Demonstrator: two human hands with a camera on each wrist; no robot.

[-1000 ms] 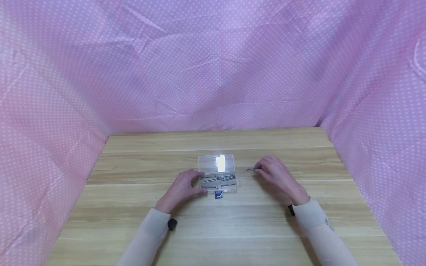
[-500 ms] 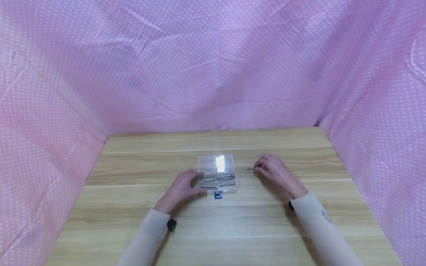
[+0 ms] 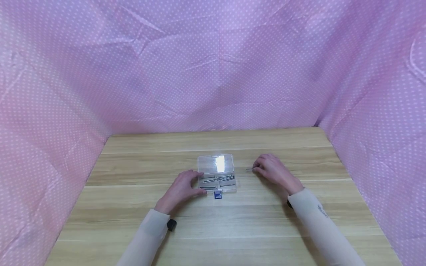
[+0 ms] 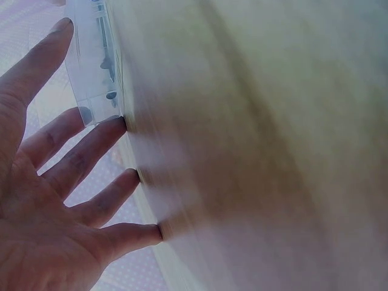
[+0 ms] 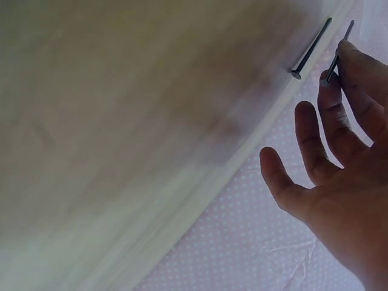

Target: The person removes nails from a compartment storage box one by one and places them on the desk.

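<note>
A clear plastic box [image 3: 227, 188] stands on the table with its lid [image 3: 208, 163] folded back, several metal nails [image 3: 227, 178] lying in its compartments. My left hand [image 3: 181, 187] holds the box's left end, thumb at the front edge and fingertips at the back corner. In the left wrist view its other fingers [image 4: 100, 200] are spread, with tips at the table. To the right of the box, my right hand [image 3: 271, 171] pinches a nail [image 5: 337, 57] between thumb and fingertips. Close beside it in the right wrist view, a second nail [image 5: 312, 48] lies on the table.
A blue label tab [image 3: 217, 194] sits at the box's front. The wooden table [image 3: 213, 236] reaches back to a pink dotted cloth [image 3: 213, 74] that hangs behind and at both sides. Black wrist bands show at both cuffs.
My right hand and forearm have shifted slightly left, with the nail tip still poking out from the fingers. The left hand and the box hold their place.
</note>
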